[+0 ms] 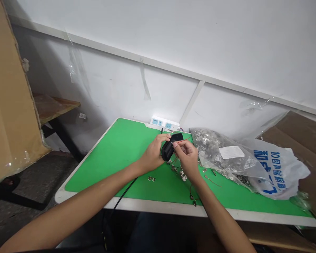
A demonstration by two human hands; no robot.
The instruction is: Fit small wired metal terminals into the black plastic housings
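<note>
My left hand (156, 151) is wrapped round a black, rounded device (169, 149), held tilted above the green table mat. The thumb and fingers of my right hand (187, 155) pinch a small part against the device's near face. What that part is, my fingertips mostly hide. A thin red-orange wire (183, 140) sticks out to the right from between the fingers. Below my hands lie loose small metal parts with wires (174, 169) and some white pieces (183, 176). Two small round pieces (151, 179) rest to the left on the mat.
A white power strip (164, 123) stands at the mat's back edge by the wall. To the right lie a clear bag of metal parts (213, 144) and a white printed plastic bag (279, 168). A black cable (125, 192) crosses the front edge. Cardboard (13, 88) rises at the left.
</note>
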